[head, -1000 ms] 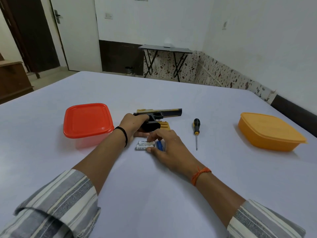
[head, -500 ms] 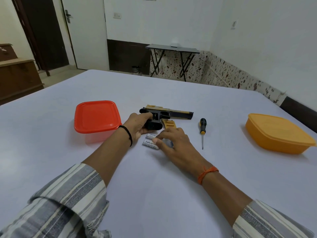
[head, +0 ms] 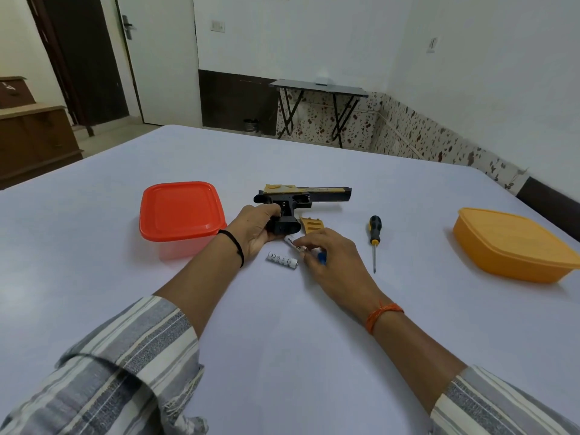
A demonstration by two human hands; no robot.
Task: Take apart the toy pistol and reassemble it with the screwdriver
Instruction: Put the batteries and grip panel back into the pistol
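Toy pistol [head: 301, 199] lies on its side on the white table [head: 282, 324], mid-table, barrel pointing right, black frame w/ a yellow slide on top. Left hand [head: 255, 230] is curled round the black grip at the pistol's near end, fingers wrapped on it, holding it against the tabletop; black band on that wrist. Grip side looks uncovered, dark inner parts showing. Yellow grip panel [head: 311, 225] lies loose just right of the grip, near the right hand's knuckles.

Right hand [head: 329, 255] sits just near of the pistol, fingertips pinching one white battery [head: 292, 242] that points up-left toward the grip's butt. Something small & blue [head: 321, 257] shows under that hand's fingers; can't tell what it is. Orange thread on the right wrist. Second white battery [head: 282, 260] lies free on the table, just left of the right hand, near of the left hand, touching neither.

Screwdriver [head: 374, 237], black/yellow handle, lies right of the hands, handle far, tip near, apart from both hands. Red-lidded box [head: 182, 211] sits left of the pistol, close beside the left wrist. Orange lidded box [head: 514, 243] sits well off to the right. Striped sleeves on both forearms at the near edge.
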